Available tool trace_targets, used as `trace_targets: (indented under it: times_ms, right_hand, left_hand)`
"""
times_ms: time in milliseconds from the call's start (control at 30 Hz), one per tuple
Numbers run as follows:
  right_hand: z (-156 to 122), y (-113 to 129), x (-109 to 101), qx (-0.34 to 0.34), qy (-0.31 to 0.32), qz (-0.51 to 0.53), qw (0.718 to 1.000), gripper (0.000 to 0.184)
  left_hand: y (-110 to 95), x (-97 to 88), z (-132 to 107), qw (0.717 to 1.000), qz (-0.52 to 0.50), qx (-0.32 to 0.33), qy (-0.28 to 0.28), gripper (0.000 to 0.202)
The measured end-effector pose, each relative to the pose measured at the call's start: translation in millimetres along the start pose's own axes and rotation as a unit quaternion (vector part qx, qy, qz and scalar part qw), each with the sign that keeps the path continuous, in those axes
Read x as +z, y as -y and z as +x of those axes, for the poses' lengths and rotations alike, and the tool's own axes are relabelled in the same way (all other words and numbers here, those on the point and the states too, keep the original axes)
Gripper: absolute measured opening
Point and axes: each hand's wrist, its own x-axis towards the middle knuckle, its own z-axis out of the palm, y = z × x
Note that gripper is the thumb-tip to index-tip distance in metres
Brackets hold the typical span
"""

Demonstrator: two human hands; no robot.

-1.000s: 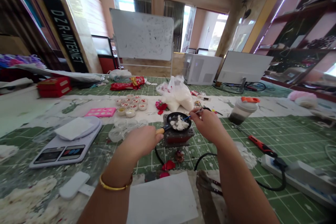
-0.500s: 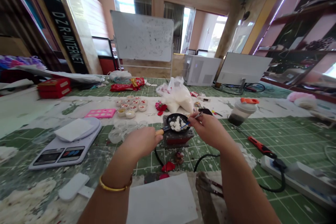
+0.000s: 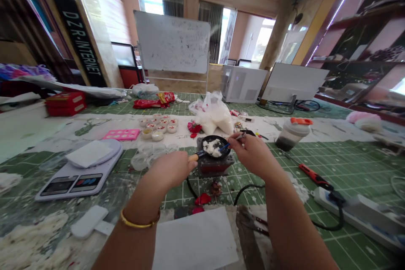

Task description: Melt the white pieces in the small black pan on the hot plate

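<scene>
My left hand (image 3: 172, 169) is closed around the wooden handle of a small black frying pan (image 3: 206, 140). The pan rests on or just over a small dark-red electric heater (image 3: 215, 168); I cannot tell which. White, wax-like lumps (image 3: 212, 148) lie inside it. My right hand (image 3: 248, 150) pinches a thin blue stirring stick (image 3: 224, 147), whose lower end reaches into the lumps. Just behind the pan stands a plastic bag of white material (image 3: 215, 118). A dried flower (image 3: 216, 188) and red petals (image 3: 203, 199) lie in front of the heater.
At left are a kitchen scale (image 3: 79, 177), a pink mould (image 3: 121, 134) and several small filled cups (image 3: 161, 128). Clear cups (image 3: 144, 158) stand near my left hand. On the right are a shaker cup (image 3: 291, 135), a red-black soldering iron (image 3: 314, 176) and a power strip (image 3: 357, 215).
The white lumps have shifted within the pan, leaving more of its dark bottom showing. The pan appears slightly tilted compared with before. Both hands keep their holds.
</scene>
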Motion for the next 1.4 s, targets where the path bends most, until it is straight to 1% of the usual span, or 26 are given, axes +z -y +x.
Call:
trace_targets:
  times_ms: [67,100,233,267,400,533,600,700,867,1000,1133,1200,1300,1400]
  right_hand:
    - [1,0,1,-0.001,0.011,0.008,1.000,0.034]
    - [2,0,2,0.003,0.006,0.014,1.000,0.034]
    - [9,-3,8,0.016,-0.055,0.031,0.998,0.031]
    - [10,-5,10,0.014,-0.054,0.027,0.998,0.031]
    - [11,-8,12,0.014,-0.015,-0.013,1.000,0.033]
    - [9,-6,11,0.012,-0.061,0.007,0.998,0.033]
    - [10,-3,12,-0.005,-0.054,0.009,0.998,0.031]
    - [11,-3,13,-0.018,-0.014,-0.015,1.000,0.032]
    - [8,-6,9,0.012,-0.042,-0.029,0.999,0.033]
    - [6,-5,7,0.009,-0.002,-0.042,0.999,0.034]
    - [3,2,8,0.000,-0.037,0.014,0.999,0.032]
    - [4,5,10,-0.020,-0.031,0.046,0.998,0.030]
    - [5,5,12,-0.014,-0.012,0.024,1.000,0.029]
    - [6,2,13,0.001,-0.034,0.007,0.999,0.031]
  left_hand:
    - [0,-0.1,0,1.000,-0.001,0.002,0.000,0.041]
    - [-1,-0.2,0,1.000,-0.001,0.003,0.000,0.041]
    - [-1,-0.5,-1,1.000,-0.001,-0.001,0.000,0.042]
    - [-1,-0.4,-1,1.000,-0.001,-0.001,0.000,0.043]
    - [0,0.1,-1,1.000,-0.002,0.002,0.003,0.044]
    - [0,-0.3,-1,1.000,0.002,0.002,0.007,0.042]
    - [-1,-0.5,-1,1.000,0.000,0.000,0.009,0.042]
    - [0,-0.2,0,1.000,-0.003,0.000,0.004,0.044]
    - [1,0.6,-1,1.000,-0.006,0.003,0.000,0.043]
    - [0,0.2,-2,1.000,-0.008,0.005,0.002,0.045]
    - [-1,0.4,-2,1.000,0.001,-0.004,-0.001,0.043]
    - [-2,0.3,-2,1.000,-0.001,-0.007,-0.001,0.043]
    - [-1,-0.1,-2,1.000,-0.006,-0.008,0.004,0.044]
    - [-1,-0.8,-3,1.000,-0.007,-0.002,0.004,0.044]
